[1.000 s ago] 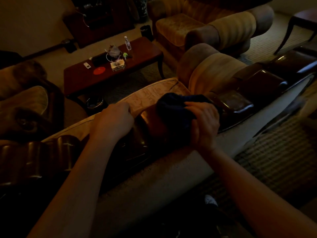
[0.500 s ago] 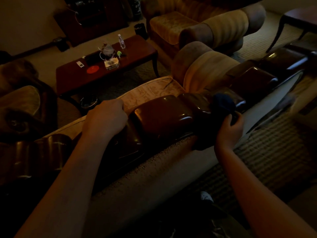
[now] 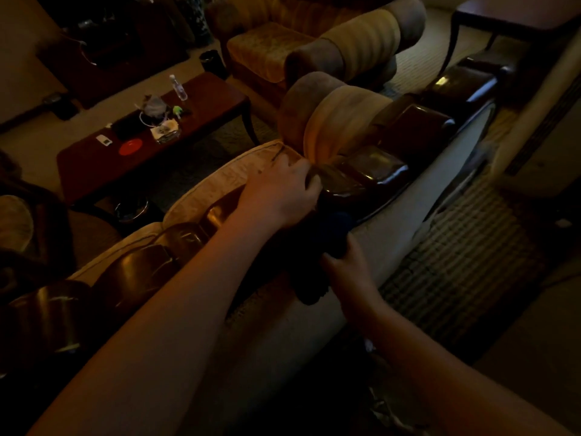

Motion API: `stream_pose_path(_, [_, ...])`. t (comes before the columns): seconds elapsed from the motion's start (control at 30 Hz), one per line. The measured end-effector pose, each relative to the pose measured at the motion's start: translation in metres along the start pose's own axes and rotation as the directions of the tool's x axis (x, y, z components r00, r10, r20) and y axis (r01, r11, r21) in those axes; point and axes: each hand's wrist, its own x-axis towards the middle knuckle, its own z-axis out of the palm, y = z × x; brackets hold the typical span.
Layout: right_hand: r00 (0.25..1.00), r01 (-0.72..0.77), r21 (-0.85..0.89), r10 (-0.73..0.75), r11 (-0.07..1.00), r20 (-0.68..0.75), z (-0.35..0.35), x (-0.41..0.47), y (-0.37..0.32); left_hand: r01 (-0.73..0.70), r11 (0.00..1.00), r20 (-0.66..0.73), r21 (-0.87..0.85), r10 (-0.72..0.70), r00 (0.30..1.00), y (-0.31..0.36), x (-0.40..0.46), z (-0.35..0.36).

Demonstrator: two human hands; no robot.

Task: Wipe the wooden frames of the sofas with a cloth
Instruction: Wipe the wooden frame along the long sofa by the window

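Key relation: wooden frame (image 3: 374, 171) runs long-axis lower-left to upper-right; unwiped run lies up-right of the cloth (image 3: 327, 247).
Right hand (image 3: 349, 269): nearer, fingers curled round cloth, at frame's rear edge.
Left hand (image 3: 279, 196): rests on frame and cushion (image 3: 220, 184); curl unclear.
Room: dim; coffee table (image 3: 201, 121) beyond.

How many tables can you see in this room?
2. A dark red coffee table stands in the middle of the seating, with a bottle and small clutter on it. A second side table shows at the top right corner, partly cut off. The room is dim, so others may be hidden.
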Motion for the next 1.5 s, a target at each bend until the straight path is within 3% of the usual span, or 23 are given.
stream_pose_path(0.1, [0.983,-0.179,0.027,0.180,0.983,-0.038,-0.023,0.016,-0.012,0.014,1.000,-0.018,0.007,-0.014,1.000,0.002,-0.001,-0.001])
stream_pose_path(0.17, [0.922,-0.342,0.162,0.364,0.926,-0.133,-0.039,0.038,-0.015,0.017,0.999,-0.007,0.032,-0.017,1.000,0.002,0.001,-0.001])
stream_pose_path(0.23, [0.871,-0.385,0.259,0.442,0.886,-0.216,-0.049,0.055,-0.015,0.018,0.998,0.013,0.057,-0.019,1.000,0.001,0.002,0.000])
stream_pose_path(0.33, [0.870,-0.362,0.300,0.435,0.883,-0.231,-0.036,0.044,-0.017,0.035,0.995,0.046,0.095,-0.039,0.998,0.000,0.006,0.001])
stream_pose_path(0.43, [0.893,-0.433,0.301,0.450,0.850,0.014,-0.003,0.004,-0.015,0.048,0.992,0.057,0.117,-0.055,0.997,0.001,0.008,-0.001])
stream_pose_path(0.5, [0.913,-0.402,0.290,0.402,0.868,0.063,0.010,-0.010,-0.014,0.044,0.991,0.073,0.123,-0.053,0.996,0.002,0.008,-0.001])
stream_pose_path(0.6, [0.931,-0.359,0.316,0.361,0.878,0.056,0.012,-0.007,-0.019,0.041,0.991,0.073,0.126,-0.051,0.996,0.002,0.008,-0.001])
stream_pose_path(0.7, [0.896,-0.417,0.360,0.443,0.835,0.011,-0.002,0.005,-0.022,0.043,0.992,0.060,0.116,-0.050,0.997,0.001,0.008,-0.001])
stream_pose_path(0.9, [0.824,-0.398,0.440,0.525,0.805,-0.213,-0.026,0.033,-0.027,0.036,0.992,0.065,0.118,-0.044,0.997,0.000,0.008,0.001])
stream_pose_path(0.97, [0.855,-0.395,0.394,0.489,0.830,-0.174,-0.010,0.022,-0.023,0.045,0.993,0.057,0.110,-0.051,0.997,0.001,0.007,0.000])
stream_pose_path(1.07, [0.908,-0.398,0.306,0.419,0.865,-0.002,0.017,-0.009,-0.019,0.046,0.992,0.052,0.122,-0.052,0.997,0.002,0.007,-0.001])
stream_pose_path(1.2, [0.931,-0.355,0.313,0.363,0.881,0.034,0.015,-0.007,-0.017,0.044,0.991,0.047,0.130,-0.051,0.998,0.002,0.006,-0.001])
stream_pose_path(1.4, [0.813,-0.449,0.443,0.560,0.776,-0.159,-0.038,0.049,-0.014,0.035,0.991,0.047,0.131,-0.041,0.998,0.002,0.006,0.000])
stream_pose_path(1.5, [0.821,-0.387,0.402,0.509,0.830,-0.259,-0.056,0.076,-0.020,0.037,0.991,0.041,0.132,-0.043,0.998,0.002,0.006,0.000])
